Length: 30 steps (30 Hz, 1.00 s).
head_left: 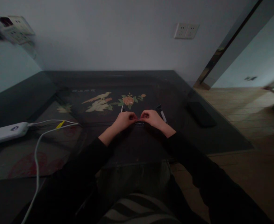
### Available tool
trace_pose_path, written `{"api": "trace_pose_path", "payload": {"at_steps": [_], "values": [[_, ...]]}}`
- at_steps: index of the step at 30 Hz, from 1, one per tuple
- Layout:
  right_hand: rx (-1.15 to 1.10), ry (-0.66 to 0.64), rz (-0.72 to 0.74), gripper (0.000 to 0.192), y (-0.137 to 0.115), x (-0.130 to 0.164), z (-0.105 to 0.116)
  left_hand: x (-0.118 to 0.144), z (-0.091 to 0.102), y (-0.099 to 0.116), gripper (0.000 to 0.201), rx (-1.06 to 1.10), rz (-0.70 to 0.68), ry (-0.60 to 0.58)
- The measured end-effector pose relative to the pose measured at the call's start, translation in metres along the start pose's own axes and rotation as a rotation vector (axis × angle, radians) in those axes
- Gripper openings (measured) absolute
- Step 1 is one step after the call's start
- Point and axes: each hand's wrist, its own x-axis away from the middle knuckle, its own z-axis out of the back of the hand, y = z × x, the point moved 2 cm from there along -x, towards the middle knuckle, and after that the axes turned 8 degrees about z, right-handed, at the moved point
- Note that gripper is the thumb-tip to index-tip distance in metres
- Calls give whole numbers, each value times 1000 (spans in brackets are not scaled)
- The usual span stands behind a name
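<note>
My left hand point(124, 121) and my right hand point(153, 119) meet low over the dark glossy table point(127, 146). Thumb and fingers of both are pinched closed, with the tips nearly touching. Whatever they hold between them is too small and dark to make out. Just beyond my left hand a thin white strip point(122, 108) sticks up. Beside my right hand lies a small black and white item point(161, 112), partly hidden by the wrist. A bird and flower picture point(128, 100) decorates the tabletop past my fingers.
A black flat object point(200, 114) lies on the table's right side. At the left are a white power strip point(8, 132) and a white cable point(37, 155) with a yellow tag point(60, 124). The wall point(104, 37) stands behind the table.
</note>
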Motion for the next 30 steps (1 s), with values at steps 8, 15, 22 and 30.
{"api": "trace_pose_path", "payload": {"at_steps": [8, 15, 22, 30], "values": [[-6, -7, -24, 13, 3, -1, -3, -3, -3, -4, 14, 58, 39, -15], [-14, -5, -49, 13, 2, -1, -3, -3, -4, -4, 13, 77, 44, -20], [2, -1, -64, 11, 1, -2, -3, -5, -5, -5, 13, 78, 46, -8], [-3, -6, -27, 10, -2, 0, 0, 0, -1, 1, 14, 56, 40, 23]]}}
